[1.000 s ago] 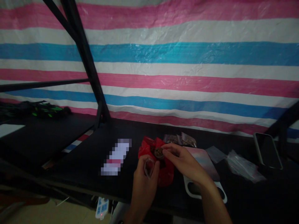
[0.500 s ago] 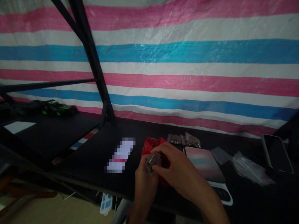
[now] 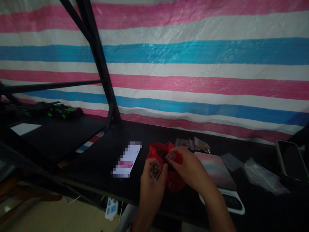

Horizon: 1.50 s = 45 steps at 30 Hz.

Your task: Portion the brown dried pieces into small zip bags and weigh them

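My left hand (image 3: 151, 185) is closed round a small clear plastic bag (image 3: 155, 169) with brown bits inside, held upright over the black table (image 3: 101, 161). My right hand (image 3: 189, 167) reaches into a red plastic bag (image 3: 175, 182) lying just behind it, fingers pinched together near the bag's open mouth; what they pinch is too small to name. Two more small filled clear bags (image 3: 195, 145) lie behind the red bag.
A small scale (image 3: 217, 170) with a pastel top sits right of my hands. Empty clear bags (image 3: 262, 175) and a phone (image 3: 292, 160) lie further right. A white card (image 3: 127, 159) lies left. A black frame post (image 3: 101, 64) rises behind; a striped tarp (image 3: 193, 64) hangs at the back.
My right hand left the small bag in my left hand and went back into the red bag. The view has shifted slightly left.
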Motion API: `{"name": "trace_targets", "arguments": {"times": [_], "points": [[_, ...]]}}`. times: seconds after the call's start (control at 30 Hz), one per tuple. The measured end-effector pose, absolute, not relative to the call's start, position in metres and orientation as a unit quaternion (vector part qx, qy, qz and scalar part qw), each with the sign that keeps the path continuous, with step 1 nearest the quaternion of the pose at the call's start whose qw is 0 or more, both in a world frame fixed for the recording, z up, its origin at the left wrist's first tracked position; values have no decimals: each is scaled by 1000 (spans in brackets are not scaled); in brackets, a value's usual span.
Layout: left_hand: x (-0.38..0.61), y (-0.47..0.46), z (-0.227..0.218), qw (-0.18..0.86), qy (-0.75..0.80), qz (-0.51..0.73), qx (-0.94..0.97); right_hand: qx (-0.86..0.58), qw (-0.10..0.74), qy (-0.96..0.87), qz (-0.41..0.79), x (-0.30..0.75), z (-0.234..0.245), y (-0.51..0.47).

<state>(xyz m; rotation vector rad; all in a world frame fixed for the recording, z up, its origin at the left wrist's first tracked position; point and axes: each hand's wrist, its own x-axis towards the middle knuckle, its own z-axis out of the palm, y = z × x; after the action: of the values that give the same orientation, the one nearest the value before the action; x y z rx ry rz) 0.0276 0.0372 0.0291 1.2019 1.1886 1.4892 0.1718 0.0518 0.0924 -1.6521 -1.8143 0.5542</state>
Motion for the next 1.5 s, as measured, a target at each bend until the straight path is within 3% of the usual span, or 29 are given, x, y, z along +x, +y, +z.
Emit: {"name": "trace_targets", "arguments": {"times": [0.2,0.4,0.73,0.87,1.1,1.5], "points": [[14,39,28,363,522,581,508,-653,227,-695,197,170,82,55],[-8,34,39,208,591,640,445,-666,206,-701,149,169,88,57],[18,19,24,371,548,554,505,-682,176,-695,147,164,94,51],[13,27,31,364,556,578,473,-678,180,-693,171,162,90,54],[3,36,38,308,563,617,455,-682,269,-671,109,143,72,87],[4,49,36,362,556,628,407,-597,240,-737,207,161,73,76]]}}
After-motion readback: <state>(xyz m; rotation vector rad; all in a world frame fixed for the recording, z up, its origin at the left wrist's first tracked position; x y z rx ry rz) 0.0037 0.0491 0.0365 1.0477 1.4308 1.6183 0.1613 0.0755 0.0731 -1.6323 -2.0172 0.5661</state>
